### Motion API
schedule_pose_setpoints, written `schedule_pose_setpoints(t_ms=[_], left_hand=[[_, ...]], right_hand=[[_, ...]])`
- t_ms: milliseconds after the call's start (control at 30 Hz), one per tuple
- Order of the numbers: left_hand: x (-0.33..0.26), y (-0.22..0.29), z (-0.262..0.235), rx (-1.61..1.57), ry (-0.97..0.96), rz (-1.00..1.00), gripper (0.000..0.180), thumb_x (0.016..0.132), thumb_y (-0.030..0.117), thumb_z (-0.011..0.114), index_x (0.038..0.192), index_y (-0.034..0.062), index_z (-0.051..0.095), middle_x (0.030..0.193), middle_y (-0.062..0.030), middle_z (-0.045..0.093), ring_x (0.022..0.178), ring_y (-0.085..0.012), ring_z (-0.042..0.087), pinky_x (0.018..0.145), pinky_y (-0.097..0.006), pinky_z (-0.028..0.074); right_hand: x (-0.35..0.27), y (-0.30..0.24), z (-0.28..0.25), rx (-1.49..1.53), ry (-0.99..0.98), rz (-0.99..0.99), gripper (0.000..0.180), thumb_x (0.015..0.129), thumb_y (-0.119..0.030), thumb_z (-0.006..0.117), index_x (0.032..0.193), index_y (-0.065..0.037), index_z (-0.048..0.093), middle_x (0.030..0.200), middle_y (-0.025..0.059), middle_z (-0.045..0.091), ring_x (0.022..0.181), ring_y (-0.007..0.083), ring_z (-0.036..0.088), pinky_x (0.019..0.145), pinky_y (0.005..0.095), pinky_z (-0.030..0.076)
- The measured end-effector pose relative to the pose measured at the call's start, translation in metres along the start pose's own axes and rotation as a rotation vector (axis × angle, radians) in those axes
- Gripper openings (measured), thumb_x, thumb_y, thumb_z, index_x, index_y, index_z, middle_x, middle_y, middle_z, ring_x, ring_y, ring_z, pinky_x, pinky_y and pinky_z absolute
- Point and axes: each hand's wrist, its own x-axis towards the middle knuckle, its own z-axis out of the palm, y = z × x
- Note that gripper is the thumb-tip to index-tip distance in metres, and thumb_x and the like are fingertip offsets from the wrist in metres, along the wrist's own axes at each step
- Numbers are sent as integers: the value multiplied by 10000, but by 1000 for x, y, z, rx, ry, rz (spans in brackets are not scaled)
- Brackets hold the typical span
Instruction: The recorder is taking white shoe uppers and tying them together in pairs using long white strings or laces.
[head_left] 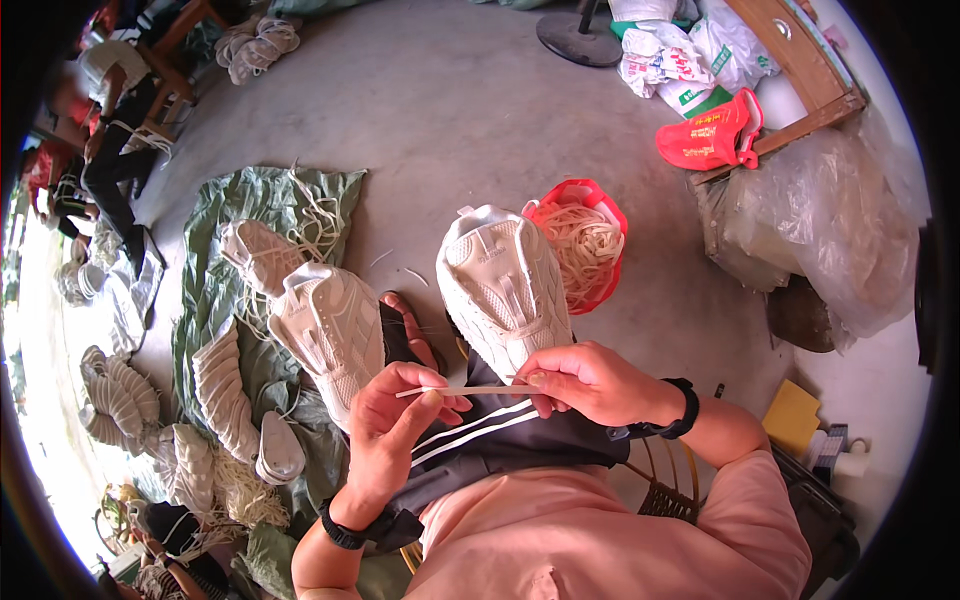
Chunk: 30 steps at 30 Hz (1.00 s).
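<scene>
A short span of flat, pale shoelace (470,391) is stretched level between my two hands, above my dark striped trousers. My left hand (393,415) pinches one end between thumb and fingertips, and a bit of lace sticks out past them. At the other end my right hand (585,382) grips it with thumb and curled fingers. Just beyond the hands, a white sneaker (505,290) rests at my right knee, its lace holes without a lace. Another white sneaker (328,330) lies to the left, beyond my left hand.
A red bowl (622,222) full of pale laces (578,245) stands behind the right sneaker. Green sheeting (222,200) on the left floor bears several white shoes and loose laces. Plastic bags (660,60) and a red cloth item (705,135) lie far right. People sit at far left.
</scene>
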Motion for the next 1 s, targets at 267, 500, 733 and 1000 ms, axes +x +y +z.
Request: schedule_pose_setpoints(t_ms=[267, 500, 733, 1000], left_hand=[[1, -3, 2, -128, -77, 116, 99, 948, 104, 560, 994, 17, 553, 1038, -178, 634, 1011, -233, 623, 911, -367, 486], [-2, 27, -18, -408, -49, 314, 129, 961, 165, 480, 998, 42, 497, 892, -190, 634, 958, -318, 617, 950, -454, 443], [-34, 92, -99, -578, 138, 682, 183, 987, 153, 434, 1030, -3, 520, 998, -133, 596, 946, -213, 577, 874, -346, 464], [-110, 137, -216, -568, 458, 752, 223, 972, 121, 469, 1001, -78, 564, 1024, -181, 605, 907, -245, 597, 833, -340, 537]], right_hand=[[2, -3, 7, -115, 47, -58, 164, 975, -119, 529, 973, 6, 636, 658, 40, 613, 597, 103, 560, 579, 277, 446], [4, -2, 8, -220, 12, -167, 176, 980, -140, 527, 945, -3, 631, 654, 76, 598, 567, 177, 560, 583, 319, 441], [-5, -19, -4, -259, -1, -231, 137, 967, -96, 528, 938, 1, 620, 706, 100, 623, 610, 183, 597, 589, 309, 468], [-4, -41, 11, -325, -152, -227, 136, 950, -105, 550, 933, 2, 632, 736, 115, 644, 654, 227, 629, 610, 333, 482]])
